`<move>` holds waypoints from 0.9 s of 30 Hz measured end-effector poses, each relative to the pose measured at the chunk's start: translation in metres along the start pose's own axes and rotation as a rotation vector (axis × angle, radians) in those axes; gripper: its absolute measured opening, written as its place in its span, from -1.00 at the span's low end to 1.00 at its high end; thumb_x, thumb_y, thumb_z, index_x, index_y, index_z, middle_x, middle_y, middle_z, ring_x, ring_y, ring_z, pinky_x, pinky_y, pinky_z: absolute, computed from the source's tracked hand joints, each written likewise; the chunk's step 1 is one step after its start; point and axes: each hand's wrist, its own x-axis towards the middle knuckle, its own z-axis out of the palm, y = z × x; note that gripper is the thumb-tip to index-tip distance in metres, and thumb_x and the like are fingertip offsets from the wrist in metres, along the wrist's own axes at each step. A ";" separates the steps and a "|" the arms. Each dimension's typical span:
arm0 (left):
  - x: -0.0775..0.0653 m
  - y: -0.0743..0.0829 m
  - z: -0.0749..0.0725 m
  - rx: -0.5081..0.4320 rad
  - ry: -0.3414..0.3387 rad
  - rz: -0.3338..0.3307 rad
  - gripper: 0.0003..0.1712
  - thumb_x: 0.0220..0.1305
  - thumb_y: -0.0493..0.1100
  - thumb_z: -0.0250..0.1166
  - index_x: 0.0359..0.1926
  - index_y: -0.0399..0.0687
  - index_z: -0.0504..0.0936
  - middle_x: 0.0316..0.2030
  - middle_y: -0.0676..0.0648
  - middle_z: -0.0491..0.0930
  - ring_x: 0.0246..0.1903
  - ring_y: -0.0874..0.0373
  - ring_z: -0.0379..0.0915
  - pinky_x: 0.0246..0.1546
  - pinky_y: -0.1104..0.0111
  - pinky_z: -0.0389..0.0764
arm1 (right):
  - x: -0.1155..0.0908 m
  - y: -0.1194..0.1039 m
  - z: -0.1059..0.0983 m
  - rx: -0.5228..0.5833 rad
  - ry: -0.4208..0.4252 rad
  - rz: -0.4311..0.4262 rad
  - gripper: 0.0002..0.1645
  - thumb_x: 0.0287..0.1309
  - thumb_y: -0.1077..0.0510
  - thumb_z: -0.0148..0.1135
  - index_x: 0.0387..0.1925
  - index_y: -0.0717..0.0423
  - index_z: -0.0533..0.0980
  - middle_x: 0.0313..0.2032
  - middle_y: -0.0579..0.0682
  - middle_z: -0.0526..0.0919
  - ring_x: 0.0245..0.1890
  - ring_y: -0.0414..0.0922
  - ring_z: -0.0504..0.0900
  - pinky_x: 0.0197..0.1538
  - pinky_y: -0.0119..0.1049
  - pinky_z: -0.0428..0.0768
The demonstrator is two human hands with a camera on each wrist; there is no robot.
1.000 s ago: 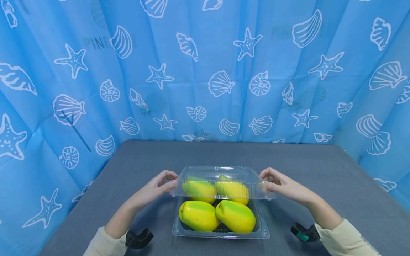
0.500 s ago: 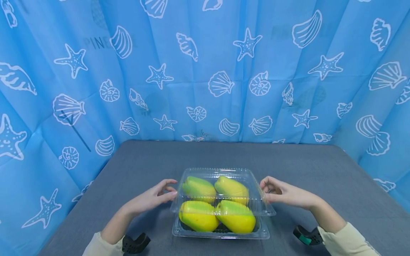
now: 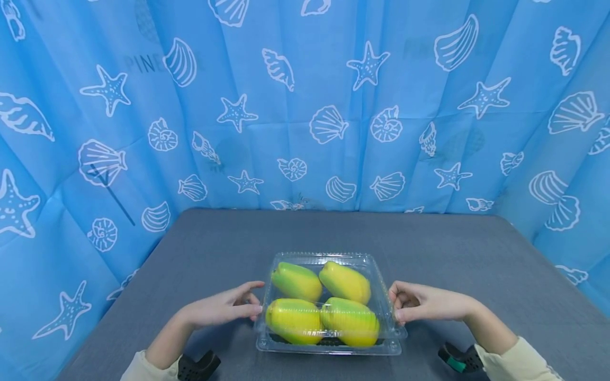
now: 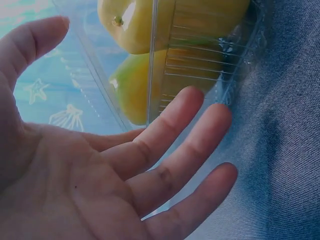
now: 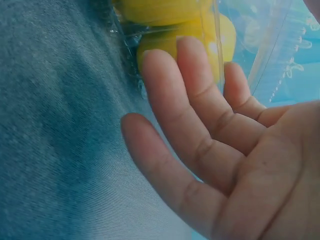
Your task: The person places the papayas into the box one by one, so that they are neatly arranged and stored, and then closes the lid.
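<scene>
A clear plastic clamshell box [image 3: 329, 350] stands on the table with several glossy yellow-green fruits, papaya-like in shape [image 3: 296, 281], inside. Its transparent lid [image 3: 329, 258] lies over them, its front edge slightly above the base's rim. At the lid's left side, my left hand [image 3: 224, 307] holds the edge between thumb and index finger; the other fingers extend loosely beside the box in the left wrist view. My right hand [image 3: 429, 302] holds the lid's right edge, fingers bent. In the right wrist view its fingertips [image 5: 192, 50] overlap the box wall, and the thumb is mostly out of frame.
Grey cloth covers the table [image 3: 333, 227] around the box. Behind it hangs a blue curtain [image 3: 305, 106] with white shells and starfish. A black strap mount sits on each wrist, the left one [image 3: 197, 366] and the right one [image 3: 459, 359].
The lid's front edge has come down and toward me, from above the rear fruits to just over the base's front rim. Both hands have moved down with it.
</scene>
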 end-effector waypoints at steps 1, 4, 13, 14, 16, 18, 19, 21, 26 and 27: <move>-0.001 0.000 0.000 -0.003 -0.012 0.000 -0.21 0.41 0.05 -0.06 0.42 -0.29 -0.15 -0.15 -0.07 0.51 -0.08 0.04 0.43 0.11 0.06 0.37 | 0.000 0.000 0.001 0.000 -0.006 0.006 -0.76 0.34 0.19 -0.05 -0.10 0.26 0.19 -0.30 -0.05 0.50 -0.29 -0.24 0.58 -0.21 -0.26 0.56; -0.002 -0.002 0.001 -0.015 -0.045 0.005 -0.21 0.41 0.03 -0.05 0.41 -0.32 -0.15 -0.16 -0.07 0.50 -0.09 0.04 0.45 0.08 0.13 0.40 | 0.000 0.002 0.003 0.006 -0.021 0.015 -0.74 0.34 0.17 -0.04 -0.09 0.27 0.20 -0.29 -0.06 0.52 -0.30 -0.25 0.57 -0.21 -0.28 0.56; -0.005 0.001 0.005 -0.025 -0.098 -0.007 -0.14 0.34 0.04 0.06 0.39 -0.37 -0.11 -0.23 -0.02 0.52 -0.17 0.11 0.48 -0.10 0.29 0.47 | -0.002 0.003 0.009 0.013 -0.067 0.005 -0.69 0.34 0.16 -0.02 -0.06 0.33 0.22 -0.33 -0.12 0.56 -0.33 -0.29 0.54 -0.23 -0.33 0.56; -0.005 0.001 0.006 -0.027 -0.101 -0.009 -0.13 0.33 0.05 0.07 0.40 -0.37 -0.11 -0.24 -0.01 0.52 -0.18 0.12 0.48 -0.10 0.29 0.48 | -0.001 0.003 0.009 0.018 -0.079 0.002 -0.69 0.34 0.17 -0.03 -0.05 0.33 0.21 -0.33 -0.14 0.57 -0.34 -0.30 0.55 -0.23 -0.34 0.57; -0.005 0.001 0.007 -0.028 -0.106 -0.011 -0.11 0.32 0.05 0.09 0.40 -0.36 -0.12 -0.26 0.00 0.53 -0.19 0.14 0.49 -0.11 0.30 0.47 | -0.001 0.005 0.011 0.032 -0.102 -0.002 -0.68 0.34 0.18 -0.03 -0.03 0.35 0.20 -0.34 -0.16 0.58 -0.35 -0.31 0.55 -0.23 -0.37 0.56; -0.005 0.002 0.008 -0.034 -0.110 -0.008 -0.10 0.31 0.04 0.11 0.40 -0.37 -0.14 -0.27 0.01 0.53 -0.20 0.16 0.49 -0.12 0.32 0.48 | 0.000 0.007 0.012 0.047 -0.122 -0.015 -0.64 0.34 0.19 -0.03 -0.01 0.39 0.17 -0.32 -0.18 0.60 -0.35 -0.33 0.55 -0.24 -0.40 0.55; -0.005 0.002 0.008 -0.040 -0.112 -0.007 -0.09 0.31 0.03 0.12 0.40 -0.37 -0.15 -0.28 0.02 0.54 -0.21 0.17 0.49 -0.12 0.32 0.48 | 0.000 0.007 0.013 0.056 -0.131 -0.025 -0.63 0.34 0.21 -0.03 0.00 0.42 0.16 -0.32 -0.18 0.60 -0.36 -0.33 0.55 -0.25 -0.41 0.54; -0.005 0.002 0.009 -0.056 -0.121 -0.001 -0.08 0.31 0.01 0.12 0.40 -0.37 -0.17 -0.30 0.04 0.54 -0.23 0.19 0.50 -0.13 0.33 0.48 | 0.001 0.009 0.015 0.073 -0.144 -0.043 -0.60 0.33 0.24 -0.03 0.01 0.45 0.11 -0.32 -0.18 0.61 -0.36 -0.34 0.55 -0.25 -0.42 0.54; -0.004 0.005 0.011 -0.121 -0.161 0.014 -0.07 0.33 -0.04 0.10 0.40 -0.38 -0.28 -0.36 0.08 0.58 -0.27 0.24 0.52 -0.10 0.34 0.51 | 0.002 0.010 0.018 0.120 -0.164 -0.070 -0.63 0.33 0.30 -0.07 0.02 0.43 0.06 -0.34 -0.17 0.63 -0.31 -0.32 0.62 -0.15 -0.36 0.61; -0.004 0.005 0.012 -0.133 -0.168 0.015 -0.07 0.34 -0.05 0.10 0.40 -0.39 -0.29 -0.36 0.09 0.58 -0.27 0.25 0.53 -0.08 0.35 0.52 | 0.002 0.010 0.018 0.132 -0.166 -0.069 -0.63 0.33 0.30 -0.08 0.02 0.42 0.06 -0.34 -0.17 0.64 -0.29 -0.31 0.63 -0.12 -0.33 0.63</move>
